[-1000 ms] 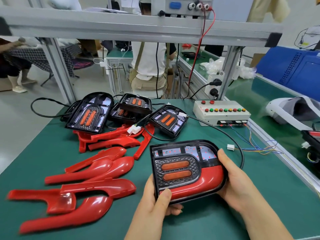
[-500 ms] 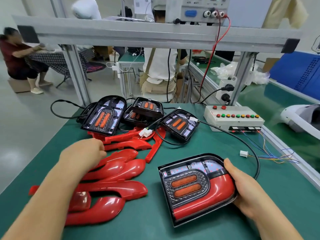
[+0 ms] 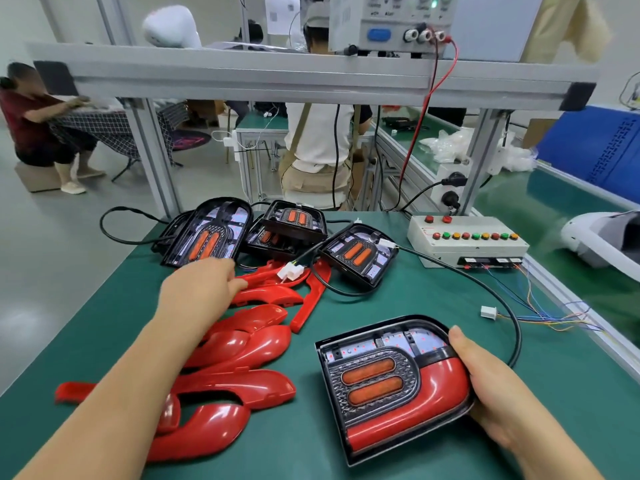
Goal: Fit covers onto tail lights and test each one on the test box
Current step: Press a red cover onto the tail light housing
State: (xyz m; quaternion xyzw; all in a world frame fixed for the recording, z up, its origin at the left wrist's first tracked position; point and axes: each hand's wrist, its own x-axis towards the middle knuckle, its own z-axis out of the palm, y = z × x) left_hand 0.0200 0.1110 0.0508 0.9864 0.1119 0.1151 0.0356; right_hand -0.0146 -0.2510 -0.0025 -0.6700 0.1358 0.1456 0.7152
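Grip: right hand [image 3: 491, 386] curls round the right edge of the tail light [image 3: 377, 379], thumb over its top rim. The light sits at the near right of the green table [image 3: 519, 427], with a red cover [image 3: 426, 407] seated along its lower side. Left hand [image 3: 197, 289] is over the loose red covers [image 3: 242, 355], fingers hidden, so I cannot tell its hold; bare tail lights [image 3: 207, 233] and test box [image 3: 464, 240] lie beyond.

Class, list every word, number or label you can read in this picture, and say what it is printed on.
None can be read.
Power supply: markings under its knobs, blurred.
Test box: white labels on its front edge, too small.
Hanging paper sheet: print blurred.
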